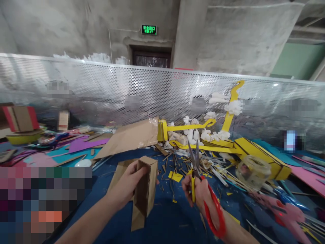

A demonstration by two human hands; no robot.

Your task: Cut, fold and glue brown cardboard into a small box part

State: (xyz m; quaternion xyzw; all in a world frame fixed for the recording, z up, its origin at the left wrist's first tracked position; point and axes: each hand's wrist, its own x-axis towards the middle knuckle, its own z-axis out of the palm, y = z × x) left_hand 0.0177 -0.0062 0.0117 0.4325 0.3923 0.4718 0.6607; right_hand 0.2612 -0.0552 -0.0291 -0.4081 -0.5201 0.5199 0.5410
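My left hand grips a folded piece of brown cardboard, its thumb over the top edge and the other fingers partly hidden behind the panels. The piece stands bent into an open, box-like shape above the blue tabletop. To the right, my right hand is closed around scissors with red and yellow handles. Their blades point up and away from me, slightly apart, with nothing between them. The scissors and the cardboard do not touch.
Yellow and brown scraps litter the table ahead. Behind them are yellow strip constructions with white fluff and a large cardboard sheet. A roll of clear tape and a pink glue gun lie right. A perforated metal screen spans the back.
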